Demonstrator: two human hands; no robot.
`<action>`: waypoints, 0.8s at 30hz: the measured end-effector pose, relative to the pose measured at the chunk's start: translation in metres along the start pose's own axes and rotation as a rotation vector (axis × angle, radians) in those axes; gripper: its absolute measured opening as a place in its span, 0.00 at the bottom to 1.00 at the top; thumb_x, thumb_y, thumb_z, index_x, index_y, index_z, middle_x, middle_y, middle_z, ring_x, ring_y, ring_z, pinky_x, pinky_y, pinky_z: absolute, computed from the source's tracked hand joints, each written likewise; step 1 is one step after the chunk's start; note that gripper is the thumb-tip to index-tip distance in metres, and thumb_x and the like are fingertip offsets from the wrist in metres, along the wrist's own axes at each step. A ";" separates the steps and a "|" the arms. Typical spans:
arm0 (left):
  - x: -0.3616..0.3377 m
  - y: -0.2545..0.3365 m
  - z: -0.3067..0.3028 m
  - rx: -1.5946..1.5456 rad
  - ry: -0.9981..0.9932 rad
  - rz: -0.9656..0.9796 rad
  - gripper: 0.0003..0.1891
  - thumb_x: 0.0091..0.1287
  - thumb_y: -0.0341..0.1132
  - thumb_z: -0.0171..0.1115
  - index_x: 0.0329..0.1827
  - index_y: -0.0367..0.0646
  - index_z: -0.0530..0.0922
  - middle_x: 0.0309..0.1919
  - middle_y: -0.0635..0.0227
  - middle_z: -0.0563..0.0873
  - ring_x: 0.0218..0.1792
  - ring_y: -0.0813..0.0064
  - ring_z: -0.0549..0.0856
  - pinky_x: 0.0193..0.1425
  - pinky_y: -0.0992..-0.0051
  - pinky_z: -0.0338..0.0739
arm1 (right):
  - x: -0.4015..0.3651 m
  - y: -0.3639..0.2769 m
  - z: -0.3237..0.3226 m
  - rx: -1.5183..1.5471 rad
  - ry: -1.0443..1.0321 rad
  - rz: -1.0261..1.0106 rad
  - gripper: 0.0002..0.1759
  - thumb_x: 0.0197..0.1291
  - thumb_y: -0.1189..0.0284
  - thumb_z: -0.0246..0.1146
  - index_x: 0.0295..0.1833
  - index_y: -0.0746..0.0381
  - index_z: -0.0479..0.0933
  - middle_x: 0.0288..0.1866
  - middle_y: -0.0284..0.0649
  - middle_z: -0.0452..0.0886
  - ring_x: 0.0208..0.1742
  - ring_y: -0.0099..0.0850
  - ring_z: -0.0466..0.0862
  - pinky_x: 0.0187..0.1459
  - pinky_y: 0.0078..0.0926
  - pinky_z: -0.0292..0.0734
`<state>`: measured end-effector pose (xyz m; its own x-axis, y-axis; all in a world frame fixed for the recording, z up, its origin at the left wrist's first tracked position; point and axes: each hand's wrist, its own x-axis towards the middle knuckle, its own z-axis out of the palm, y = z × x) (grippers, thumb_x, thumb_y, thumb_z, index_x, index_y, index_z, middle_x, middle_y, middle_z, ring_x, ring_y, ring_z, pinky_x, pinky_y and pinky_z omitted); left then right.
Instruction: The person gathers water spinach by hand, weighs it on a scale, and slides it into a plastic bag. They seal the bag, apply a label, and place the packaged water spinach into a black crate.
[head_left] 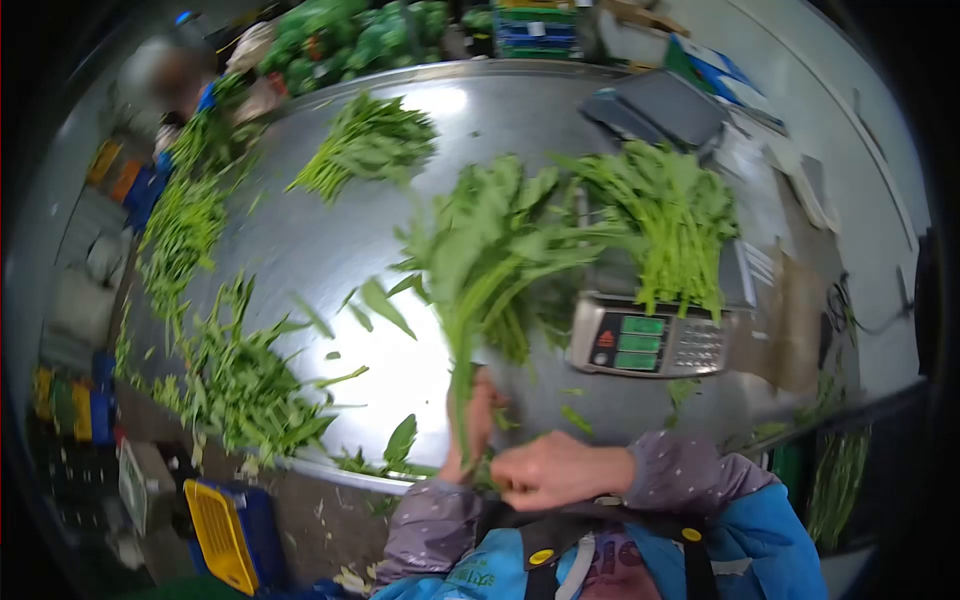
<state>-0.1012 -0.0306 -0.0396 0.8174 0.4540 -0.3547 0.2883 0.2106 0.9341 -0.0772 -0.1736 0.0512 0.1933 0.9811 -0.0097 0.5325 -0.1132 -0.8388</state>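
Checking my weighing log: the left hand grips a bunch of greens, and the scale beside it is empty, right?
No: the head view shows a pile of greens on the scale. The left hand does grip the bunch.

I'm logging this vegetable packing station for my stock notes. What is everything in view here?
held bunch of greens: one, green, upright over the table's near edge
greens on the scale: one bunch, green, lying across its top
scale: one, grey with green displays, right of centre on the table
far bunch: one, green, table's far side
loose greens: one pile, green, table's near left
row of greens: one strip, green, along the table's left edge
table: one, shiny metal, centre
crate: one, yellow and blue, below the table at left
left hand: one, closed round the held bunch's stalks
right hand: one, at the stalk ends, grip unclear
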 end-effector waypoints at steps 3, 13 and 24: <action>0.005 0.049 0.008 -0.253 -0.091 0.053 0.10 0.69 0.37 0.51 0.34 0.40 0.66 0.19 0.72 0.67 0.19 0.77 0.72 0.33 0.68 0.78 | -0.034 0.030 0.016 -0.099 -0.045 0.175 0.08 0.50 0.68 0.56 0.30 0.61 0.69 0.24 0.44 0.75 0.28 0.45 0.77 0.27 0.41 0.69; 0.043 0.153 0.155 -0.021 -0.432 0.322 0.20 0.63 0.34 0.60 0.52 0.33 0.64 0.32 0.66 0.73 0.31 0.74 0.76 0.38 0.69 0.76 | -0.109 0.055 0.034 0.070 0.042 0.525 0.10 0.49 0.65 0.57 0.31 0.60 0.70 0.25 0.45 0.77 0.30 0.46 0.78 0.31 0.43 0.69; 0.073 0.084 0.203 0.432 -0.460 0.723 0.23 0.62 0.34 0.57 0.59 0.34 0.66 0.52 0.52 0.74 0.55 0.59 0.74 0.58 0.70 0.68 | -0.143 0.061 0.037 0.096 0.101 0.663 0.10 0.50 0.64 0.56 0.34 0.58 0.73 0.30 0.46 0.79 0.35 0.46 0.80 0.34 0.44 0.72</action>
<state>0.0838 -0.1558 0.0211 0.9589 -0.0543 0.2786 -0.2787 -0.3661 0.8879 -0.1030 -0.3147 -0.0193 0.5323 0.6891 -0.4917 0.2001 -0.6668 -0.7178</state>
